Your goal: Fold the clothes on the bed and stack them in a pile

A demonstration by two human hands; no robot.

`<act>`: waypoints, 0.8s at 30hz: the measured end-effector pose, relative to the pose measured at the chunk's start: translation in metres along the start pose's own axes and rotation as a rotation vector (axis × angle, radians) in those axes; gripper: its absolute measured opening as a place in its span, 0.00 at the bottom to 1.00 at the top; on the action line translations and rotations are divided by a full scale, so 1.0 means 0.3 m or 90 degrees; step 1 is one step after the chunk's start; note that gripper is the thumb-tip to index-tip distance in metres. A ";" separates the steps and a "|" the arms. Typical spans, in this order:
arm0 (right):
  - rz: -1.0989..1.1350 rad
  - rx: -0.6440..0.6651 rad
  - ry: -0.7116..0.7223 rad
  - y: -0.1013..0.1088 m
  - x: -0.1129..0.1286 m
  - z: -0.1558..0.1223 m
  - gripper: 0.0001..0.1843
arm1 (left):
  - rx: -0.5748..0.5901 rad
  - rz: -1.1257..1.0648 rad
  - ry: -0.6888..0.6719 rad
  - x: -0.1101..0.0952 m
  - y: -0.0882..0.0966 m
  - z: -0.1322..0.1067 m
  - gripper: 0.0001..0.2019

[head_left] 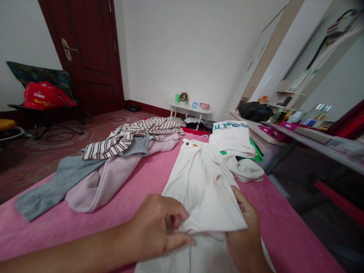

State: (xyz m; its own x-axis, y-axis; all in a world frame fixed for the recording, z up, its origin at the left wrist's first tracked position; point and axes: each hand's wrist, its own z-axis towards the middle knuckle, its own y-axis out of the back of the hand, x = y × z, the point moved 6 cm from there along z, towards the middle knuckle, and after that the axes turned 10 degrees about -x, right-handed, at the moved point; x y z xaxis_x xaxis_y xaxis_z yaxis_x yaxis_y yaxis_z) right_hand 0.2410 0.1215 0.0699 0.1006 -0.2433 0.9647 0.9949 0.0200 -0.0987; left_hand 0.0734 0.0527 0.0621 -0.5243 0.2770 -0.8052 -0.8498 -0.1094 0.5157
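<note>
A white long-sleeved top (pixel 187 178) lies lengthwise on the pink bed cover, its collar and small tags at the far end. One part of it, which looks like a sleeve, is folded over the middle of the body. My left hand (pixel 162 223) is at the left of this fold, with curled fingers and thumb gripping the cloth's edge. At the right, my right hand (pixel 246 227) holds the fold from its outer side, the fingers partly hidden behind the fabric. Another bunched white sleeve (pixel 247 170) lies out to the right.
On the pink bed cover (pixel 159 174), a striped garment (pixel 113 140), grey cloth (pixel 59 189) and a pale pink garment (pixel 99 182) lie in a heap at left. A white printed T-shirt (pixel 233 138) rests at the far right, near a cluttered table (pixel 307 132).
</note>
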 end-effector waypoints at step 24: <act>-0.198 0.304 -0.202 -0.075 -0.088 0.003 0.17 | -0.001 -0.084 0.091 0.041 -0.002 0.009 0.23</act>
State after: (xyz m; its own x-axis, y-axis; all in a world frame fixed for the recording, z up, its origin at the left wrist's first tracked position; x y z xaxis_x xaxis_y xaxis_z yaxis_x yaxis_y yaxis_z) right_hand 0.2161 0.1284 0.0468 -0.2691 -0.0113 0.9631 0.8627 0.4418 0.2462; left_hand 0.0675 0.0588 0.0527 -0.4105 0.1504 -0.8994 -0.9118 -0.0832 0.4022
